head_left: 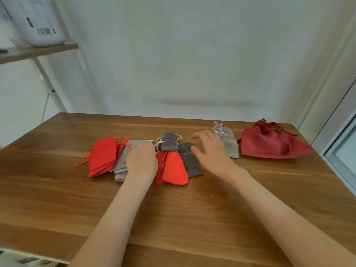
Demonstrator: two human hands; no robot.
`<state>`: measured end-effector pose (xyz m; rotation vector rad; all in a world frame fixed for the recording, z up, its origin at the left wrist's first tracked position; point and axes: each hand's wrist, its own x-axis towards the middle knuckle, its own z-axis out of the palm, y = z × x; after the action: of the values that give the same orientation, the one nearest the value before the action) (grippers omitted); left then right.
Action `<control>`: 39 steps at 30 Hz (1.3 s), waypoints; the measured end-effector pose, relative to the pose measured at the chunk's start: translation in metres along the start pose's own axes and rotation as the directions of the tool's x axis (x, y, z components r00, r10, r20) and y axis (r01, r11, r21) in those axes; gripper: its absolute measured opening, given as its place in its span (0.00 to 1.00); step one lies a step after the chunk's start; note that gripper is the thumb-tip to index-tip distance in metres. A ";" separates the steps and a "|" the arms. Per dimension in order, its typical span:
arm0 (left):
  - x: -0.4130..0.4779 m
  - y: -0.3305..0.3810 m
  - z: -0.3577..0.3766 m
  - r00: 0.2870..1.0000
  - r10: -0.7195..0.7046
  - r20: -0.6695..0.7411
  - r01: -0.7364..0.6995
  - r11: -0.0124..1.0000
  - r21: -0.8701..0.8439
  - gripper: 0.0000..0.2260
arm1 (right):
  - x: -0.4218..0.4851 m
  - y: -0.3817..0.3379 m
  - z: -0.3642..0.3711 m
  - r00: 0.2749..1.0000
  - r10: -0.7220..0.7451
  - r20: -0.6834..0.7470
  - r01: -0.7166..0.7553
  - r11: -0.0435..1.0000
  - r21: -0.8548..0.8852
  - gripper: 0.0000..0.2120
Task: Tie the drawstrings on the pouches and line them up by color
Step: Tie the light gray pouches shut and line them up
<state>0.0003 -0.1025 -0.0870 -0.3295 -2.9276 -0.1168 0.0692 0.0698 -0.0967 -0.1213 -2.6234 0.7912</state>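
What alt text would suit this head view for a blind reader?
Two hands work over red and grey drawstring pouches on a wooden table: the left hand rests on a light grey pouch, the right hand hovers open. A larger dark red bag sits to the right.

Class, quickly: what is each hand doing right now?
Left hand: on the light grey pouch, fingers curled out of sight; grip cannot be told.
Right hand: open, holding nothing.

Left hand (141, 160) fingertips hidden behind knuckles; shelf container (38, 22) cropped by edge, label unreadable.
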 end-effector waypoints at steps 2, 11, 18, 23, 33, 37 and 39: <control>-0.004 0.002 -0.009 0.995 -0.018 -0.096 0.020 1.000 0.016 0.07 | -0.001 -0.002 -0.004 1.000 0.000 0.007 0.000 0.999 0.034 0.14; -0.039 0.071 -0.036 0.607 0.512 -0.608 -0.612 0.789 0.053 0.08 | -0.013 -0.005 -0.042 0.949 0.228 0.216 -0.286 0.344 0.894 0.15; -0.036 0.111 0.019 0.743 0.406 -0.532 -0.669 0.470 -0.575 0.13 | -0.050 0.054 -0.049 0.888 0.426 0.173 -0.368 0.431 0.824 0.14; -0.024 0.117 0.044 0.905 0.396 -0.153 -0.305 0.357 -0.883 0.15 | -0.052 0.065 -0.043 0.910 0.362 0.202 -0.325 0.319 0.890 0.14; -0.016 0.106 0.046 0.917 0.398 0.023 -0.136 0.366 -0.921 0.09 | -0.046 0.069 -0.036 0.851 0.496 0.171 -0.378 0.353 0.856 0.14; -0.021 0.103 0.040 0.913 0.408 0.025 -0.109 0.300 -0.948 0.07 | -0.048 0.069 -0.040 0.869 0.485 0.103 -0.338 0.426 0.839 0.10; -0.021 0.103 0.040 0.924 0.381 0.034 -0.075 0.266 -0.961 0.09 | -0.047 0.068 -0.042 0.862 0.500 0.081 -0.330 0.434 0.839 0.08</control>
<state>0.0371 -0.0029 -0.1244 -0.9914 -2.5386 -1.9780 0.1273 0.1396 -0.1183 -0.5568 -1.7515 2.0249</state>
